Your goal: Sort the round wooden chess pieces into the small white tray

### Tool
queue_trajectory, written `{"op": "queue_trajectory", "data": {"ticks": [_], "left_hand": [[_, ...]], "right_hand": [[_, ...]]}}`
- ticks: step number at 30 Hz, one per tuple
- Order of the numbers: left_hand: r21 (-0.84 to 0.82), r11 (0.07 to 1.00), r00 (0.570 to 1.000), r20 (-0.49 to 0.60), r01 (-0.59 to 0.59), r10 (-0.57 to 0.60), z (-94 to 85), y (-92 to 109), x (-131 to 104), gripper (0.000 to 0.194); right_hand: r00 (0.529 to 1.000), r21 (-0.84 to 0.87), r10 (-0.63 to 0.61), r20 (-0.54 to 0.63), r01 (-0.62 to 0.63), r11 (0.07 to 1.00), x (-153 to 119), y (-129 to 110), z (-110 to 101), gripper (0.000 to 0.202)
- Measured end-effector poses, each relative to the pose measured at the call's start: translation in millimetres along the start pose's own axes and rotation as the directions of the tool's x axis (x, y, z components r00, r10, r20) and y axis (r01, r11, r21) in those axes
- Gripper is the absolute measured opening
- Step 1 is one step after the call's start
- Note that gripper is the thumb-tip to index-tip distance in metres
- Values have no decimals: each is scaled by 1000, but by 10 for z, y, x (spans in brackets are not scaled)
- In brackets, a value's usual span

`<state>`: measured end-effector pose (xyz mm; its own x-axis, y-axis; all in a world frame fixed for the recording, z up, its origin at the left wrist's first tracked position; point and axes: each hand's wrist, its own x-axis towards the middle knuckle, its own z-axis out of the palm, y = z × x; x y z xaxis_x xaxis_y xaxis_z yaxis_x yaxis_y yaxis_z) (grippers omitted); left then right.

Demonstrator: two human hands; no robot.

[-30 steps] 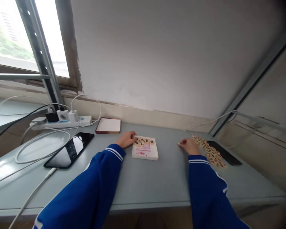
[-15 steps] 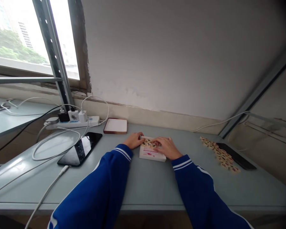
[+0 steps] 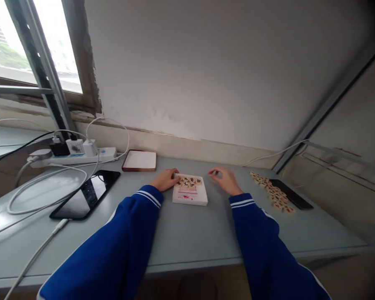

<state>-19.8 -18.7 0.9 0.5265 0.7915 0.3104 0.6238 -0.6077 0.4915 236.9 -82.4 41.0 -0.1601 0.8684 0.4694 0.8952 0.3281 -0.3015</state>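
Note:
A shallow white box (image 3: 198, 203) lies on the table in front of me, with red print on its floor. Several round Chinese chess pieces (image 3: 189, 182) with black characters lie inside along its far side. At the box's upper left corner, my left hand (image 3: 165, 180) grips the rim with its fingers. My right hand (image 3: 225, 179) hovers just right of the box, its fingers curved and apart, holding nothing I can see. Farther right, a long cluster of Chinese chess pieces (image 3: 273, 192) with reddish marks is spread on the table.
A box lid with a dark red rim (image 3: 139, 169) stands near the wall. On the left lie a large black tablet (image 3: 87, 195) with a white cable, and a power strip (image 3: 104, 155) with plugs. A dark flat object (image 3: 292, 195) sits behind the loose pieces.
My right hand has let go of the pieces in the box and moved off to the right. The left hand stays at the box. The camera view has turned rightward.

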Motion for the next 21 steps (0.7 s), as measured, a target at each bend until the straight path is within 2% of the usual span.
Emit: {"op": "queue_trajectory", "data": {"ticks": [2, 4, 5, 7, 9, 11, 13, 17, 21], "left_hand": [[-3, 1000, 1000, 8, 0, 0, -10, 11, -1, 36], [-13, 1000, 1000, 15, 9, -9, -22, 26, 1, 37], [-25, 1000, 1000, 17, 16, -15, -29, 33, 3, 37], [-62, 998, 999, 23, 29, -27, -41, 40, 7, 39], [-100, 994, 999, 30, 34, -31, -51, 38, 12, 41], [-123, 992, 999, 34, 32, -28, -56, 33, 15, 41], [-130, 991, 999, 34, 32, -28, -58, 30, 15, 41], [-126, 991, 999, 39, 38, -33, -53, 32, 14, 40], [-121, 992, 998, 41, 45, -40, -41, 27, 15, 39]], "right_hand": [[967, -96, 203, -154, -219, 971, -20, 386, -119, 23], [862, -192, 446, -239, -493, 849, -118, 800, -203, 32], [797, -213, 557, -234, -601, 770, -191, 991, -227, 39], [688, -274, 703, -179, -722, 636, -348, 1297, -239, 51], [639, -358, 757, -136, -744, 564, -471, 1479, -219, 56], [646, -436, 754, -120, -717, 545, -529, 1545, -195, 53], [687, -466, 717, -114, -675, 572, -533, 1542, -187, 48], [827, -386, 556, -84, -541, 747, -487, 1491, -221, 38], [897, -299, 442, 4, -420, 857, -397, 1342, -228, 31]]}}
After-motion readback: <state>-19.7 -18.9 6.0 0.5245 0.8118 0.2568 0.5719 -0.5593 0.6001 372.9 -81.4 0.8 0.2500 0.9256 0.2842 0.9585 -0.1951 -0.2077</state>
